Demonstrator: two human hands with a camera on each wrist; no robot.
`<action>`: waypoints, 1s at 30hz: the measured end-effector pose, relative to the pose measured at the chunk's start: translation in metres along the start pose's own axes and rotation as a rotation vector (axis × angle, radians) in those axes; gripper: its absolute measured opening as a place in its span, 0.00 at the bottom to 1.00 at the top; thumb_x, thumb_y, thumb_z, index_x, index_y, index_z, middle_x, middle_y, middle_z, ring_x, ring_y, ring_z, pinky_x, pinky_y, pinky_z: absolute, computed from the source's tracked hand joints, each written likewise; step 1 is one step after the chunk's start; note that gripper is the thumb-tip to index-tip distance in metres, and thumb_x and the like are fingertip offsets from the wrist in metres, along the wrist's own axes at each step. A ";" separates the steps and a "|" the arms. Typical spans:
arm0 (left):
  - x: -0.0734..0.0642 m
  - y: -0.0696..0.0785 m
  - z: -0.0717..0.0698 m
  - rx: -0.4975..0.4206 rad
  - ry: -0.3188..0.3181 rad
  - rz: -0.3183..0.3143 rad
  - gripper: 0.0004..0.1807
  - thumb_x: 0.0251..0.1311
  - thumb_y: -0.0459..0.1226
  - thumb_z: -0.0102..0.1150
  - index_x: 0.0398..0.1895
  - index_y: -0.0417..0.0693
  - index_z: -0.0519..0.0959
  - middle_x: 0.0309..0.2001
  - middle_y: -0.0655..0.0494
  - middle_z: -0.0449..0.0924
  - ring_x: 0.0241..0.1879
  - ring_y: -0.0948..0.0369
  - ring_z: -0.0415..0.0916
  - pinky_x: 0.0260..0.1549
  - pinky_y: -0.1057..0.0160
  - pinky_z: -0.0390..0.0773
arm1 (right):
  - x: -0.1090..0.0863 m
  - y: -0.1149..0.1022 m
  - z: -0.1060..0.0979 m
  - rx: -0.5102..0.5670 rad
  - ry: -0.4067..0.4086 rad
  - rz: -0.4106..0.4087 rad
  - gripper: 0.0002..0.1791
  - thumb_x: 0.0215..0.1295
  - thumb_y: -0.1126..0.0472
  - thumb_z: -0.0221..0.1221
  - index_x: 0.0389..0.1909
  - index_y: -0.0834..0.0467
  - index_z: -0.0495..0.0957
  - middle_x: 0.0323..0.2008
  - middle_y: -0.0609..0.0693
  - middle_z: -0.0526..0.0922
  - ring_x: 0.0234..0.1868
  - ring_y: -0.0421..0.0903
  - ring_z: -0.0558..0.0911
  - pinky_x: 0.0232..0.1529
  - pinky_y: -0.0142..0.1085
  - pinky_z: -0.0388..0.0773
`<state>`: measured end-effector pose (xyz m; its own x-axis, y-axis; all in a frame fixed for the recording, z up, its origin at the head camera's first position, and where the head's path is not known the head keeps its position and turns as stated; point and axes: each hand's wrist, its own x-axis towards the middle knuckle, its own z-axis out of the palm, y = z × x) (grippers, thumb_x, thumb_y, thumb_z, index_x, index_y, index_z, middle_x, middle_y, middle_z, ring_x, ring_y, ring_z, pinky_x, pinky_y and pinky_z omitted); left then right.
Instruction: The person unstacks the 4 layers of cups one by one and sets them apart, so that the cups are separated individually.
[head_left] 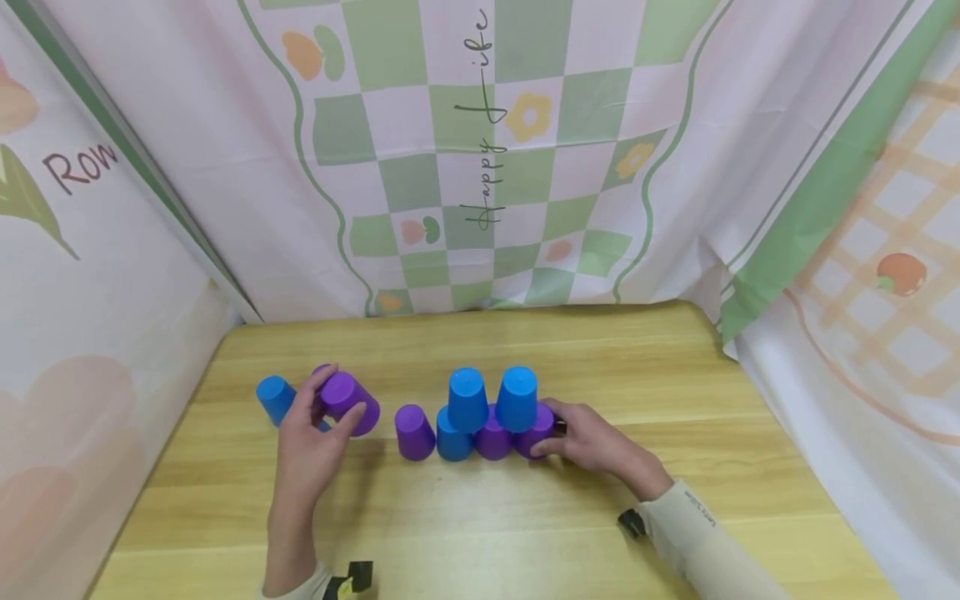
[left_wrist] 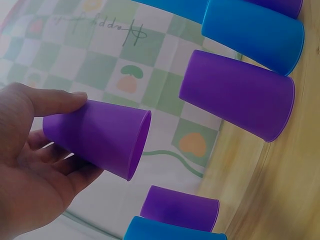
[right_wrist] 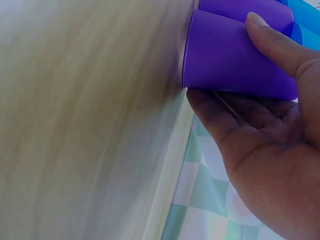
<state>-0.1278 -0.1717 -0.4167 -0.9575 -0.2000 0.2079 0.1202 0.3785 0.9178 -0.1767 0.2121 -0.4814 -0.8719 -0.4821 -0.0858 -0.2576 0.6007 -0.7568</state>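
Note:
My left hand (head_left: 311, 454) grips a purple cup (left_wrist: 100, 135) between thumb and fingers, mouth down in the head view and raised over the table. Close behind it stand a blue cup (head_left: 275, 398) and another purple cup (left_wrist: 180, 207), partly hidden by the hand. To the right is a row with a purple cup (head_left: 415, 432) at its left end, then a blue cup (head_left: 453, 437) and a purple cup (head_left: 493, 437). At the right end my right hand (head_left: 596, 437) holds a purple cup (right_wrist: 235, 55), thumb in front, fingers behind. Two upside-down blue cups (head_left: 517, 400) rest on the row.
The wooden table (head_left: 465, 525) has a back edge against a checkered, printed curtain (head_left: 525, 167). White printed cloth (head_left: 97, 333) hangs along the left side, and more cloth (head_left: 862, 375) on the right.

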 end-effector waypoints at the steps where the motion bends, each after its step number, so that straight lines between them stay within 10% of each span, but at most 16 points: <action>1: 0.000 0.000 0.000 0.000 -0.001 0.002 0.34 0.58 0.30 0.66 0.67 0.56 0.68 0.61 0.48 0.74 0.59 0.53 0.74 0.56 0.54 0.78 | 0.000 0.000 0.000 0.001 0.000 -0.003 0.21 0.58 0.47 0.68 0.51 0.41 0.75 0.45 0.35 0.82 0.48 0.38 0.79 0.55 0.44 0.79; 30: 0.003 -0.020 0.006 0.016 -0.037 -0.044 0.32 0.59 0.29 0.64 0.66 0.53 0.67 0.63 0.42 0.72 0.63 0.45 0.70 0.59 0.44 0.74 | 0.001 0.000 0.000 -0.001 -0.003 0.001 0.20 0.58 0.48 0.69 0.50 0.42 0.76 0.43 0.35 0.82 0.47 0.38 0.80 0.55 0.42 0.78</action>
<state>-0.1346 -0.1746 -0.4366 -0.9709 -0.1832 0.1541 0.0734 0.3848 0.9201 -0.1770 0.2113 -0.4815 -0.8710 -0.4834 -0.0882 -0.2573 0.6015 -0.7563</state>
